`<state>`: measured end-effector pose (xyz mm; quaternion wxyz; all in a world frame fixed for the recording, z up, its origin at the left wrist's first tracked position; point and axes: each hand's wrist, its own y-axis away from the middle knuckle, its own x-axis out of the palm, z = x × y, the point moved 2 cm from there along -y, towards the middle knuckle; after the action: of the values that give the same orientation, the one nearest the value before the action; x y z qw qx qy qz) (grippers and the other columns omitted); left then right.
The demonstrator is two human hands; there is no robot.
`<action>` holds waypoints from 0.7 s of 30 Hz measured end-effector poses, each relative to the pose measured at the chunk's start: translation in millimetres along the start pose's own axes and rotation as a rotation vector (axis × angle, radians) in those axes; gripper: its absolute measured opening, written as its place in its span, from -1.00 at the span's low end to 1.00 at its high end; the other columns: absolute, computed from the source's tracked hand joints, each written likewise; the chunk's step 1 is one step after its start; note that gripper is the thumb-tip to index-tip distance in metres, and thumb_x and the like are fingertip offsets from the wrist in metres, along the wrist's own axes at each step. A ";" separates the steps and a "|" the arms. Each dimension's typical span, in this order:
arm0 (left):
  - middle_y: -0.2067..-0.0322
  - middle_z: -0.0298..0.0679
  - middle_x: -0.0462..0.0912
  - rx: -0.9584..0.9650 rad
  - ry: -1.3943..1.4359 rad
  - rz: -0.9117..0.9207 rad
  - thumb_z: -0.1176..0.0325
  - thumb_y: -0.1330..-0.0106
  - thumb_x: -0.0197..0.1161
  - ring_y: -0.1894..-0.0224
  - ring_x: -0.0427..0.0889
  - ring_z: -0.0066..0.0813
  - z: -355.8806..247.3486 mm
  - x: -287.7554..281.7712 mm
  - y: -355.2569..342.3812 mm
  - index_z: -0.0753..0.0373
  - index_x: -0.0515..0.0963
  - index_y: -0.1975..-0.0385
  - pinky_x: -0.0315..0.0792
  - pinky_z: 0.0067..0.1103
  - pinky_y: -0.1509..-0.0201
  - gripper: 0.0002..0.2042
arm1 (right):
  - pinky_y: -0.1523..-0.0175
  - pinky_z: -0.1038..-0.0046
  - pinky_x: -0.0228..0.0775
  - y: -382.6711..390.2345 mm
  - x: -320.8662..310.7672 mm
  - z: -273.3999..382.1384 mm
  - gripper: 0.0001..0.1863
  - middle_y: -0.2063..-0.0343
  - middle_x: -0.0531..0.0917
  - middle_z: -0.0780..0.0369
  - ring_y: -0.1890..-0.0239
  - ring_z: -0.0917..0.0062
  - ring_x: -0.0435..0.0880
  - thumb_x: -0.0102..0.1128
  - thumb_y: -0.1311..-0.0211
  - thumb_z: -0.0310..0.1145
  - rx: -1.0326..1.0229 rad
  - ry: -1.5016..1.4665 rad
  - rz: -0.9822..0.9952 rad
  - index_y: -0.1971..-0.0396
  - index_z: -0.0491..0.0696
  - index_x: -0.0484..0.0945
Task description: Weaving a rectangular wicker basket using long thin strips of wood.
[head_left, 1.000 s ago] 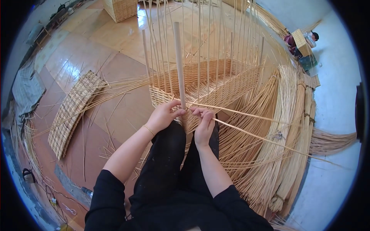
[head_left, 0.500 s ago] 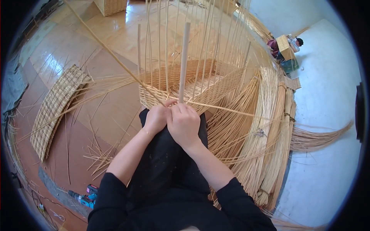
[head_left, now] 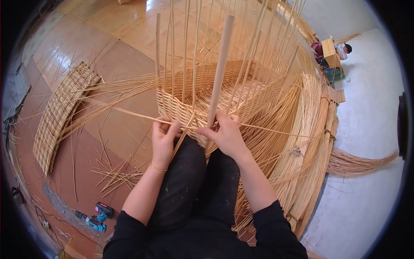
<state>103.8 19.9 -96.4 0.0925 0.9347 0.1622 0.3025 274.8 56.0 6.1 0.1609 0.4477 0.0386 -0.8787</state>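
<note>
A partly woven wicker basket (head_left: 174, 105) with tall upright canes stands at my knees. My left hand (head_left: 166, 138) is closed on a pale weaving strand (head_left: 131, 113) at the basket's lower left corner, the strand reaching out to the left. My right hand (head_left: 224, 136) grips around the base of a thick pale wooden post (head_left: 221, 64) at the basket's front, thumb against the weave. Another strand (head_left: 280, 131) runs out to the right from behind that hand.
A woven panel (head_left: 64, 112) and loose offcuts (head_left: 114, 175) lie left, a teal cordless drill (head_left: 95, 221) lower left. Long cane bundles (head_left: 319, 172) lie right along a pale wall (head_left: 362, 203). A co-worker (head_left: 343, 51) holds a woven piece (head_left: 330, 56) at the upper right.
My hands have drawn apart, the left down and left, the right rightward round the post. The strand that slanted up to the upper left now lies lower, toward the left.
</note>
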 end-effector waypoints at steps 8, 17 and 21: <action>0.51 -0.33 0.57 -0.069 -0.302 0.236 0.39 -0.27 0.37 0.52 0.51 -0.64 -29.1 -0.3 -52.1 0.29 0.38 0.17 0.38 -0.71 0.46 -0.71 | 0.05 0.26 0.06 -8.0 15.9 6.3 -0.69 0.49 0.55 0.26 0.35 0.36 0.54 0.33 -0.13 -0.12 -0.083 0.137 -0.137 0.35 -0.02 0.49; 0.42 -0.27 0.61 -0.044 -1.047 0.694 0.52 -0.11 0.36 0.36 0.61 -0.55 -100.3 89.7 -60.1 0.33 0.46 0.10 0.50 -0.60 0.34 -0.66 | 0.11 0.29 0.07 -2.3 42.7 9.6 -0.89 0.55 0.51 0.30 0.42 0.37 0.50 0.23 -0.12 -0.39 -0.243 0.145 -0.423 0.39 -0.01 0.48; 0.32 -0.24 0.62 -0.332 -1.007 0.888 0.37 -0.19 0.32 0.24 0.64 -0.52 -119.4 101.2 -51.8 0.30 0.38 -0.09 0.62 -0.55 0.24 -0.53 | 0.12 0.25 0.09 -2.0 46.5 11.6 -0.87 0.54 0.53 0.31 0.39 0.39 0.54 0.21 -0.10 -0.42 -0.302 0.138 -0.492 0.35 -0.01 0.47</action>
<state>97.2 113.4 39.2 0.1657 0.9126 -0.3473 -0.1384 239.7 43.9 -24.3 0.0048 0.4546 0.2873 -0.8431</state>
